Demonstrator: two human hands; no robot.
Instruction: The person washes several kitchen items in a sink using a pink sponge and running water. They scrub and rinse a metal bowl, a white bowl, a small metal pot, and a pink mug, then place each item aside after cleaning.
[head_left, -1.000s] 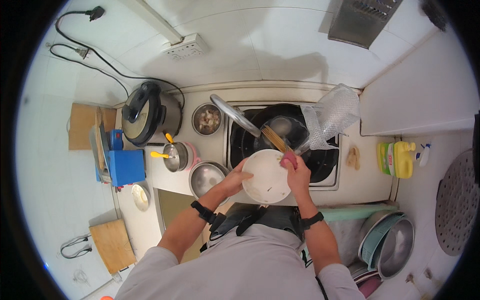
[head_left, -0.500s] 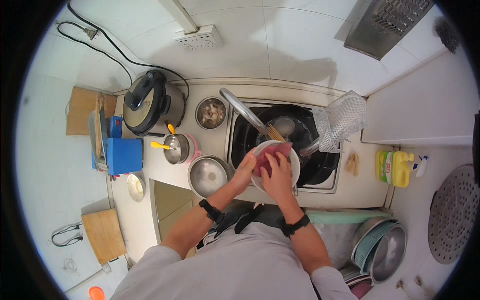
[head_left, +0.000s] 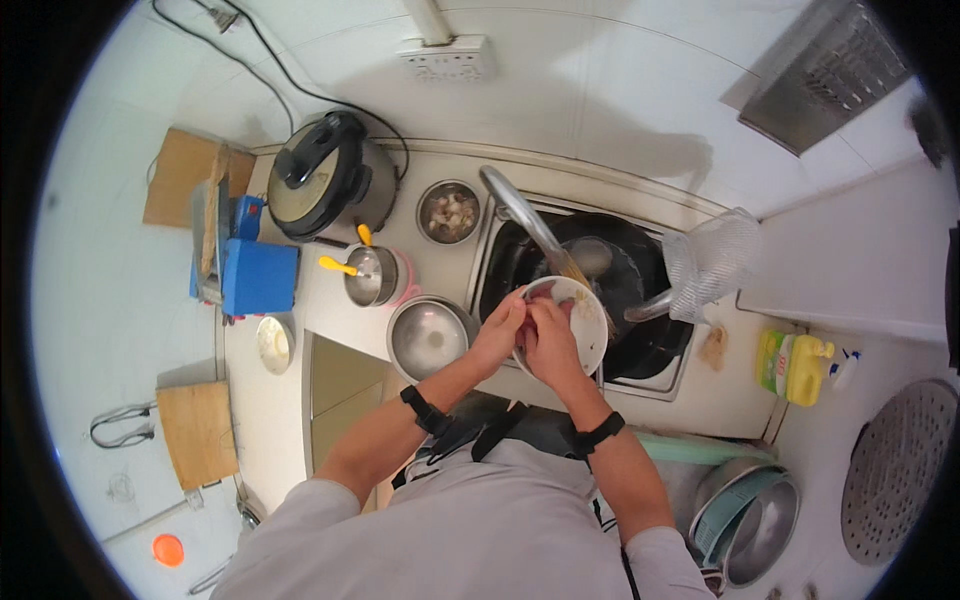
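In front of me, over the sink's near edge, a white bowl (head_left: 594, 342) is tilted toward me. My left hand (head_left: 496, 338) grips its left rim, fingers closed. Reaching into the bowl, my right hand (head_left: 549, 343) has its fingers curled on a limp reddish-pink piece (head_left: 566, 307). Whether that piece is cloth or food I cannot make out; the hands cover most of it. Small bits stick to the bowl's inner wall. Behind the bowl a large black wok (head_left: 650, 262) sits in the sink with water and a rounded object in it.
The curved metal faucet (head_left: 527, 215) arches over the wok. Left of the sink stand a steel bowl (head_left: 428, 340), a small bowl of garlic-like pieces (head_left: 448, 213), yellow-handled cups (head_left: 370, 277) and a pressure cooker (head_left: 325, 185). A wire-mesh strainer (head_left: 715, 262) and a yellow jug (head_left: 802, 368) are at the right.
The reddish-pink piece, spread above the bowl before, is now bunched low under my fingers, baring the bowl's inside. My right hand has curled inward. The whole view has shifted and turned slightly.
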